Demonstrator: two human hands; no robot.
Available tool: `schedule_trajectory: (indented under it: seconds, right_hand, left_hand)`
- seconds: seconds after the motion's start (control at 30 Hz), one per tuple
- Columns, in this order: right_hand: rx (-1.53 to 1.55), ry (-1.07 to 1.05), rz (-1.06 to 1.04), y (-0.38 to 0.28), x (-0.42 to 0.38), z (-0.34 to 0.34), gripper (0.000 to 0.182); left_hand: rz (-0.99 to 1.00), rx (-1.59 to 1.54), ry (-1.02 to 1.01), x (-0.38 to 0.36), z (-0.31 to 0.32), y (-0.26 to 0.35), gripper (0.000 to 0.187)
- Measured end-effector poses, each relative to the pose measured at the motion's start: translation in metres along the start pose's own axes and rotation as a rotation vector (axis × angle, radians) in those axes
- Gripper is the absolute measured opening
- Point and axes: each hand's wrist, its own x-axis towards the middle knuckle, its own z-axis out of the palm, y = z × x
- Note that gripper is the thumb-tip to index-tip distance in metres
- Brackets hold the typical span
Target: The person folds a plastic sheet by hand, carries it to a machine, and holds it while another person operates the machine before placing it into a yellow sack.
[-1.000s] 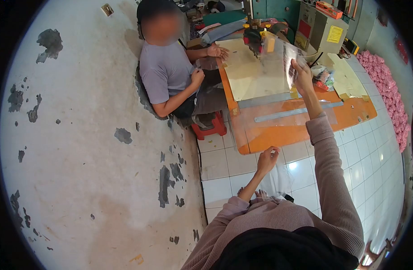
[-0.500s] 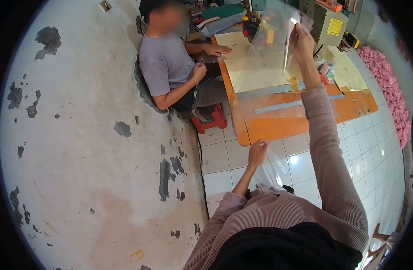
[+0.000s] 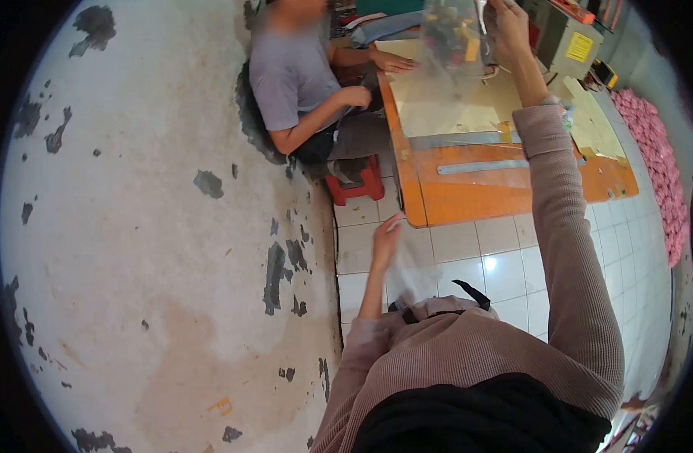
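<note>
My right hand (image 3: 506,34) is raised over the table's far part, its fingers closed on the upper end of a clear plastic sheet (image 3: 452,57). The sheet hangs down see-through, so most of its outline is hard to follow. My left hand (image 3: 385,240) is low beside the table's near left corner, slightly blurred, with fingers pinched on the plastic. A faint, hazy stretch of plastic shows just right of that hand, above the floor. Beneath the sheet lies the orange table (image 3: 475,200), with a metal ruler (image 3: 478,167) on it.
A co-worker (image 3: 293,90) sits on a red stool (image 3: 370,181) at the table's left side, one hand on the tabletop. Pale yellow paper (image 3: 437,106) covers its far part. A grey machine box (image 3: 569,49) stands behind; pink bundles (image 3: 652,166) line the right wall.
My left hand has moved left and away from the table edge. My right hand has gone slightly farther up, drawing the plastic with it. The view has shifted a little.
</note>
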Motion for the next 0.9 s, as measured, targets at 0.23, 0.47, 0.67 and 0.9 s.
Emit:
schedule_trajectory:
  seconds: [0.23,0.47,0.67,0.9]
  right_hand:
    - [-0.139,0.215,0.023,-0.025,-0.047,-0.035,0.018]
    - [-0.236,0.177,0.000,-0.026,-0.101,-0.034,0.028]
    - [-0.225,0.125,0.056,0.024,-0.119,0.000,0.024]
    - [-0.035,0.095,0.152,0.045,-0.126,0.044,0.022]
  left_hand:
    - [0.397,0.773,-0.464,0.070,0.174,0.079,0.039]
    - [0.183,0.663,-0.573,0.086,0.158,0.045,0.038]
    - [0.158,0.592,-0.696,0.073,0.115,0.030,0.047]
    - [-0.004,0.596,-0.601,0.062,0.078,0.036,0.042]
